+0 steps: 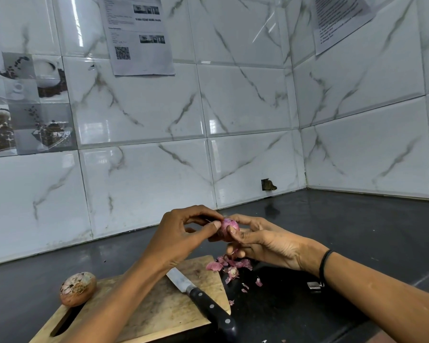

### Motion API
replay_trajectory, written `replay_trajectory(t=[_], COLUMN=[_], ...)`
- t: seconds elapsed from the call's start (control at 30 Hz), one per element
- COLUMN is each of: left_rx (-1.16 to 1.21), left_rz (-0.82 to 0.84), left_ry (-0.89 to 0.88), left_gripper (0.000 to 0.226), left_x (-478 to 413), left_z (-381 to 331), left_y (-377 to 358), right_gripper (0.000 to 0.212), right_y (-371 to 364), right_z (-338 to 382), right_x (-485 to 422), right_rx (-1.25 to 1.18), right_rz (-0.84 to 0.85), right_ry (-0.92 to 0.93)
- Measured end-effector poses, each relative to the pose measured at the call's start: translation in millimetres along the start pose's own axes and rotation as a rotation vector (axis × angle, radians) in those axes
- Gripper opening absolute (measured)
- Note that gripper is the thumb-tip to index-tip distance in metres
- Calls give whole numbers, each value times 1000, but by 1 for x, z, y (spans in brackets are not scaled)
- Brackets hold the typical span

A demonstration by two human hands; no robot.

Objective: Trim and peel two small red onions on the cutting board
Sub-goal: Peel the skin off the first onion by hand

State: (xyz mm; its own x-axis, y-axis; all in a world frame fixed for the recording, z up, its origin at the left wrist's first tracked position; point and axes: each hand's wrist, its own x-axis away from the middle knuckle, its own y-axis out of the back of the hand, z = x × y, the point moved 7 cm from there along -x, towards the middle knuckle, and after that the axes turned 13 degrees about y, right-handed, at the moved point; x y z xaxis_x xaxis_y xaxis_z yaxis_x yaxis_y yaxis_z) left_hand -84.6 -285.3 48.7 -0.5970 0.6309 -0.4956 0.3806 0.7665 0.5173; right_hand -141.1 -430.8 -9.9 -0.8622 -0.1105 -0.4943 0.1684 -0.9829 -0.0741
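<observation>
Head view: both hands are raised just past the far right corner of the cutting board [159, 310], working one onion.
Held onion [229, 227]: small, pink-purple, mostly skinned, off the board and in the air between the two hands.
Left hand [181, 233]: grip is a thumb-and-forefinger pinch on loose skin at the held onion's left side; the other fingers are curled.
Right hand [265, 240]: grip is wrapped around the held onion, thumb on its front, fingers behind and under it.
Wristband [325, 264]: black, on the right wrist.
Second onion [78, 289]: brown dry skin on, lying at the board's left edge next to the handle slot.
Knife [203, 300]: flat on the board's right half, blade towards the far side, black riveted handle overhanging the near right edge.
Peel scraps [229, 266]: pink pile at the board's far right corner, with loose bits spread over the tabletop just right of it.
Tabletop [344, 231]: dark and glossy, under the board.
Metal object [313, 285]: small, right of the board, under the right wrist; can't tell what it is.
Wall [245, 107]: white marbled tile behind the board, with printed sheets taped up.
</observation>
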Motion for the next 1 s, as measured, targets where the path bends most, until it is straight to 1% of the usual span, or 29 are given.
replay_trajectory(t=[0.1, 0.27, 0.33, 0.4, 0.47, 0.57, 0.63, 0.7, 0.8, 1.0], left_rx=[-31, -186, -238, -245, -210, -71, 20, 31, 13, 106], left_rz=[0, -40, -57, -45, -18, 8, 5, -13, -33, -82], left_ry=[-17, -130, -155, -147, -114, -22, 20, 21, 11, 33], left_gripper=[12, 12, 14, 16, 16, 13, 20, 23, 18, 4], left_x=[-1, 1, 0, 0, 0, 1, 1, 2, 2, 1], left_z=[1, -5, -6, -5, -2, 0, -1, -3, -4, -3], left_y=[-1, -5, -7, -10, -13, -11, -8, -6, -5, -1], right_gripper=[39, 32, 35, 43, 49, 45, 42, 40, 40, 41], right_y=[0, -1, -1, 1, 3, 4, 3, 2, 2, 0], right_z=[0, 1, 1, 2, 1, 2, 3, 4, 4, 6], right_x=[0, 1, 0, -1, -1, 0, 1, 1, 1, 1], right_rx=[2, 36, 30, 14, 5, -11, -8, 1, -4, -11], right_rz=[-5, -24, -28, -37, -45, -49, -41, -28, -24, -13], right_ry=[-8, -5, 3, 16, 25, 31, 30, 29, 30, 40])
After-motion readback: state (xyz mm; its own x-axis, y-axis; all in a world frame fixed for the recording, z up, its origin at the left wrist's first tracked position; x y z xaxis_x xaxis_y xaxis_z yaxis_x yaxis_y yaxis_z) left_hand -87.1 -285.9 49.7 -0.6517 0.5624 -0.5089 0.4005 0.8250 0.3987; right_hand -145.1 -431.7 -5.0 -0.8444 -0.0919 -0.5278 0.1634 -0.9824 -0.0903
